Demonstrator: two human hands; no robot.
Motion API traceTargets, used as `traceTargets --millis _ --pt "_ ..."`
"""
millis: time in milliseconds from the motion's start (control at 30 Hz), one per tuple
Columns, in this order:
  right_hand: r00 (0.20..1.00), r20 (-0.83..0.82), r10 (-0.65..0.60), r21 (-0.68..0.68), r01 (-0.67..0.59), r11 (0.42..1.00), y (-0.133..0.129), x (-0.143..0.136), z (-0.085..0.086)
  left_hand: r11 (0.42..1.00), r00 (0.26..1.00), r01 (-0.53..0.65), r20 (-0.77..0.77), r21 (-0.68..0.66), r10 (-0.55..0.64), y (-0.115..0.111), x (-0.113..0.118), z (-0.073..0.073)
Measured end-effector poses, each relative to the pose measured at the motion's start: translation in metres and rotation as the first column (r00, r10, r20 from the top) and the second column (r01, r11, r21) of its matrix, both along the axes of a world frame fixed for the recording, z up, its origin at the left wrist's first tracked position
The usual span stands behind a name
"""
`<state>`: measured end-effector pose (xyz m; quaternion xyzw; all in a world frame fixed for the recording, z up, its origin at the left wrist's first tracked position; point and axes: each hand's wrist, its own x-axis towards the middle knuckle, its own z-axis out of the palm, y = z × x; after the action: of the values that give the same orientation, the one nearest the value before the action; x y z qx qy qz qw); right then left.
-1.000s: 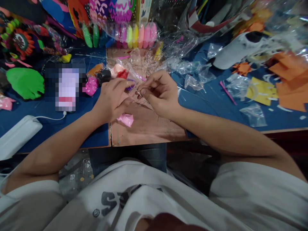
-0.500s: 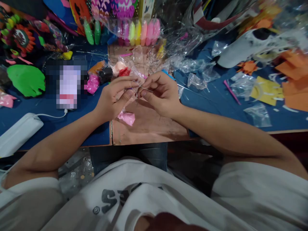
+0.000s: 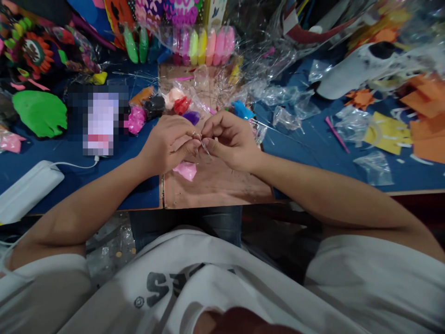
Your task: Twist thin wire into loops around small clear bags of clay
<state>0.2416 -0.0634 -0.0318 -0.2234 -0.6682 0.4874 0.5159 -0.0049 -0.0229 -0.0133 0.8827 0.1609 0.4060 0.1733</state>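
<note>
My left hand point(image 3: 166, 143) and my right hand point(image 3: 236, 144) meet fingertip to fingertip above the bare wooden board point(image 3: 215, 190). Pinched between thumbs and forefingers is a thin, pale wire point(image 3: 205, 147), bent into a small loop; its ends are too fine to follow. My right hand's other fingers curl loosely. Just below the left fingers lies a light pink, clay-like lump point(image 3: 187, 171) in clear wrap. Beyond the hands are a purple lump point(image 3: 192, 117), a red one point(image 3: 182, 105) and a blue one point(image 3: 242, 110).
At left, a blurred phone point(image 3: 102, 120) is cabled to a white power bank point(image 3: 29, 192), near a flat green piece point(image 3: 40, 113). Colored clay sticks point(image 3: 210, 46) line the back. Clear plastic scraps point(image 3: 287, 118), a pink stick point(image 3: 337, 134) and orange sheets point(image 3: 429, 141) lie right.
Both hands have come closer together and slightly lower, with the wire now bunched at the fingertips. The purple and blue lumps behind them show more fully.
</note>
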Motion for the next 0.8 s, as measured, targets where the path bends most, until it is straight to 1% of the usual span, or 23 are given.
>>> traceTargets --millis 67,200,333,433,500,567,633,800 --pt "1.000 0.027 0.010 0.008 -0.010 1.000 0.001 0.001 0.001 0.999 1.000 0.001 -0.012 -0.040 -0.002 -0.003 0.000 0.003" --pt "0.998 0.066 -0.008 0.008 0.007 1.000 0.001 0.003 0.003 0.985 0.999 0.018 -0.025 -0.173 -0.023 -0.008 0.000 0.008" --pt "0.997 0.076 0.003 0.012 -0.004 1.000 0.002 0.005 0.004 0.975 1.000 0.022 0.008 -0.221 -0.021 -0.008 0.000 0.009" --pt "0.989 0.139 -0.049 0.085 0.038 0.996 0.002 0.007 0.004 0.956 0.999 0.038 0.033 -0.291 -0.030 -0.009 0.001 0.010" --pt "0.981 0.167 -0.102 0.181 0.071 0.981 0.003 0.007 0.003 0.920 0.999 0.038 0.039 -0.389 -0.025 -0.011 0.002 0.012" --pt "0.976 0.168 -0.136 0.281 0.085 0.956 0.004 0.006 0.003 0.872 0.999 0.036 0.048 -0.489 -0.014 -0.013 0.004 0.014" --pt "0.973 0.169 -0.158 0.363 0.087 0.928 0.005 0.006 0.003 0.824 0.996 0.067 0.081 -0.562 -0.026 -0.014 0.005 0.015" --pt "0.953 0.218 -0.212 0.518 0.071 0.852 0.007 0.007 0.005 0.692 0.992 0.125 0.115 -0.711 -0.060 -0.011 0.006 0.009"
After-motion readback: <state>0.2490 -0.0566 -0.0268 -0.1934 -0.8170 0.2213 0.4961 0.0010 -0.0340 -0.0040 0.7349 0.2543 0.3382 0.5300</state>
